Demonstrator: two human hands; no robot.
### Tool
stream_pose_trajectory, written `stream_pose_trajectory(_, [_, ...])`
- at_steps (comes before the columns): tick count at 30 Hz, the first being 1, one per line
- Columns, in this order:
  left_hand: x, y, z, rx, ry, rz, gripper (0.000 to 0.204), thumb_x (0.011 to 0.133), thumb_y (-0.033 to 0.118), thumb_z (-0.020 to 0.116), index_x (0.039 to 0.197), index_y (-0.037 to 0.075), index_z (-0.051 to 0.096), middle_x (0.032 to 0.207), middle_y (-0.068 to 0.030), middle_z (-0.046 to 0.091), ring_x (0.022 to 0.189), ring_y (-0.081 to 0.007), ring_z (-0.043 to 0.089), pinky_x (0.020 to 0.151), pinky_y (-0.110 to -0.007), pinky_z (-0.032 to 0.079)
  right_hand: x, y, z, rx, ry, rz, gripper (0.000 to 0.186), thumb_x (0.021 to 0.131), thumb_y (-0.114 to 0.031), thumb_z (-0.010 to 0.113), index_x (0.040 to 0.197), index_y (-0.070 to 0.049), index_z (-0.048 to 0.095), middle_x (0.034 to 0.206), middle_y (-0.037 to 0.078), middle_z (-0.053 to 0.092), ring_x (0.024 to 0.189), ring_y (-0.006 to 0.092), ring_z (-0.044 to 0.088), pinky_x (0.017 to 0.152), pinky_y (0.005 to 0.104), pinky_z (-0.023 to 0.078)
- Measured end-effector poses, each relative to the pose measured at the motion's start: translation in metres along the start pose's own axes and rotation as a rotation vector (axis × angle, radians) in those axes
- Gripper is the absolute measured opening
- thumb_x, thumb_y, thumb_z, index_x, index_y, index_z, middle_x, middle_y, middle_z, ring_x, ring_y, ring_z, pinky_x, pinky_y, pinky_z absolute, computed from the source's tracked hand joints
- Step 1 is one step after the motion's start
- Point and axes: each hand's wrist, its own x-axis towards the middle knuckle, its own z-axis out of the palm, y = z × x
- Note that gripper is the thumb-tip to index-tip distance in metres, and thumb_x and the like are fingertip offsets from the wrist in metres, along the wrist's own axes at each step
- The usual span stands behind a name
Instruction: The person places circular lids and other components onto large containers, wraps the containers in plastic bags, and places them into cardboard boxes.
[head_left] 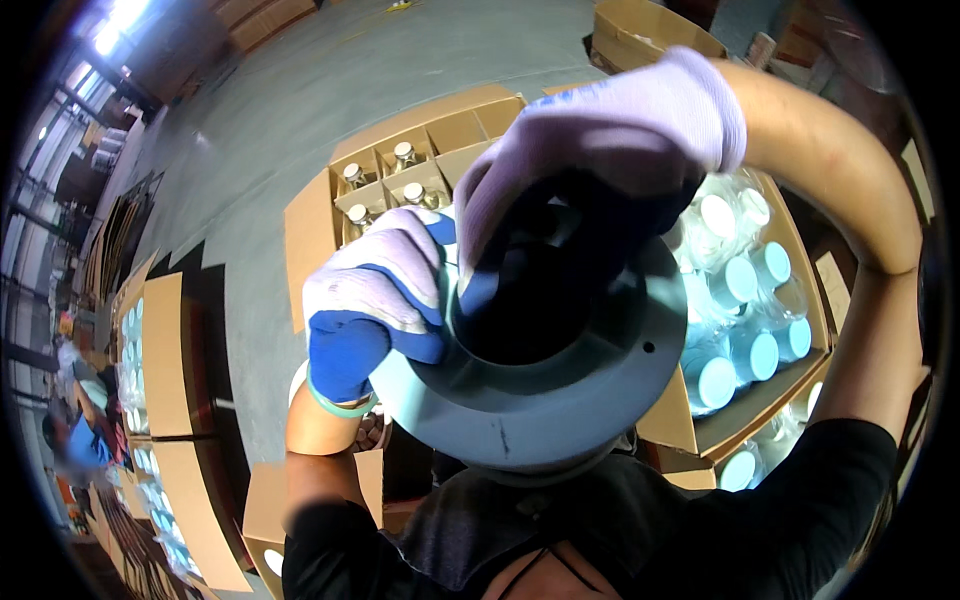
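Observation:
A blue-grey, round flanged piece with a dark hollow centre [520,430] is held up close below the camera. Its wide rim has a small hole at the right and a dark scratch near the front. My left hand [378,295], in a white and blue coated glove, is closed on the rim's left side. Over the hollow arches my right hand [590,160], in a lilac-white glove with a dark coated palm. Its fingers curl down into shadow; whatever they grip is hidden. Behind my left hand stand glass bottles [405,160] with white caps.
The bottles sit in a divided cardboard box [310,205] with some vacant cells. At right, another carton [770,425] holds plastic-wrapped containers with light-blue lids [735,280]. More open cartons [165,350] line the left, where a person in blue [85,440] appears. Grey floor [250,130] lies beyond.

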Motion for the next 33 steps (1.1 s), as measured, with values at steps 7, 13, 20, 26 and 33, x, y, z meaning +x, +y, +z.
stream_pose_trajectory(7, [0.006, 0.011, -0.013, 0.440, -0.076, -0.004, 0.016, 0.072, 0.002, 0.066, 0.063, 0.001, 0.053, 0.069, -0.0105, 0.055, 0.065, -0.0245, 0.052, 0.072, -0.034, 0.049, 0.016, -0.018, 0.027, -0.334, 0.002, -0.024, 0.035, 0.084, 0.001, 0.054, 0.118, -0.004, 0.062, 0.105, 0.018, 0.067, 0.096, 0.0304, 0.066, 0.086, 0.0377, 0.052])
stream_pose_trajectory(13, [0.034, -0.073, 0.021, 0.694, -0.090, -0.031, 0.019, 0.080, 0.014, 0.061, 0.092, 0.000, 0.062, 0.086, -0.0192, 0.064, 0.080, -0.0377, 0.062, 0.075, -0.037, 0.051, 0.006, 0.061, -0.003, -0.318, -0.312, 0.479, 0.022, 0.088, -0.016, 0.064, 0.104, -0.002, 0.069, 0.085, 0.014, 0.069, 0.078, 0.0244, 0.068, 0.070, 0.0362, 0.054])
stream_pose_trajectory(20, [0.045, -0.141, 0.047, 0.916, 0.081, -0.268, 0.037, 0.092, 0.029, 0.056, 0.094, -0.006, 0.066, 0.082, -0.0213, 0.069, 0.075, -0.0237, 0.066, 0.072, -0.037, 0.048, -0.048, 0.059, 0.021, 0.102, 0.096, 0.482, 0.028, 0.094, -0.024, 0.058, 0.114, -0.006, 0.063, 0.091, 0.011, 0.068, 0.076, 0.0186, 0.068, 0.065, 0.0321, 0.055])
stream_pose_trajectory(26, [0.018, -0.094, -0.021, 0.620, 0.132, -0.395, 0.027, 0.097, 0.015, 0.046, 0.083, -0.001, 0.063, 0.073, -0.0043, 0.061, 0.070, -0.0100, 0.056, 0.066, -0.026, 0.046, -0.118, 0.067, 0.062, 0.263, 0.331, 0.613, 0.032, 0.099, -0.027, 0.050, 0.124, -0.008, 0.058, 0.097, 0.011, 0.066, 0.077, 0.0166, 0.068, 0.063, 0.0298, 0.056])
stream_pose_trajectory(33, [-0.019, -0.058, -0.065, 0.602, 0.202, -0.341, 0.026, 0.098, 0.011, 0.039, 0.080, 0.002, 0.054, 0.077, -0.0038, 0.056, 0.070, -0.0082, 0.050, 0.062, -0.023, 0.039, -0.160, 0.069, 0.268, 0.185, -0.129, 0.774, 0.042, 0.086, -0.029, 0.067, 0.119, -0.005, 0.059, 0.094, 0.024, 0.067, 0.094, 0.0391, 0.065, 0.085, 0.0443, 0.051])
